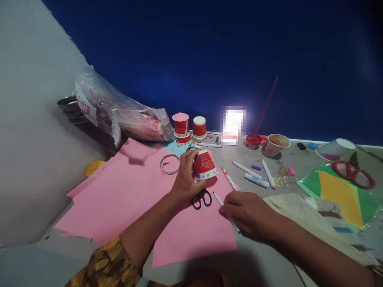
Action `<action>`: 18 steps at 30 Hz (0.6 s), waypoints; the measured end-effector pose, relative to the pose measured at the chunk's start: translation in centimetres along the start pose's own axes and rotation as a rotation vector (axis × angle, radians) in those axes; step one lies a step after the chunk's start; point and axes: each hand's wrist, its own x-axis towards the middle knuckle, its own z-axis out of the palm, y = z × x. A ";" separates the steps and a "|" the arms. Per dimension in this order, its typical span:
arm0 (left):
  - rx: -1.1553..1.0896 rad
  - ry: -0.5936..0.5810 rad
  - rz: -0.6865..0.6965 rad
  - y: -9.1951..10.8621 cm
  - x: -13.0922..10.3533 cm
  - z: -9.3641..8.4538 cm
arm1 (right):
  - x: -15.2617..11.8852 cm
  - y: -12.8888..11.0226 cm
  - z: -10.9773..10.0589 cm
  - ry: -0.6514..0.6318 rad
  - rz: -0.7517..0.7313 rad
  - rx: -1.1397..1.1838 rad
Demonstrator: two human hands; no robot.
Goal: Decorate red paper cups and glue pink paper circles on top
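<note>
My left hand [188,177] is closed around a red paper cup [206,164] with a gold pattern and blue marks on its white band, its wide rim turned down. My right hand [247,213] holds a white marker [220,200] with a blue tip, its tip end pointing up and to the left. Pink paper sheets [125,191] lie under both hands. Black-handled scissors [202,199] rest on the pink paper just below the cup, their blades mostly hidden.
Red cups [181,126] stand upside down at the back beside a plastic bag [131,115]. A tape ring [170,164] lies left of my hand. Loose markers [268,174], a paint pot [253,141], a patterned cup [275,145] and red-handled scissors [353,173] are rightward.
</note>
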 end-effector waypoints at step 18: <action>-0.045 0.027 -0.003 -0.7 0.1 0.0 | -0.6 4.5 -5.2 0.461 0.175 -0.266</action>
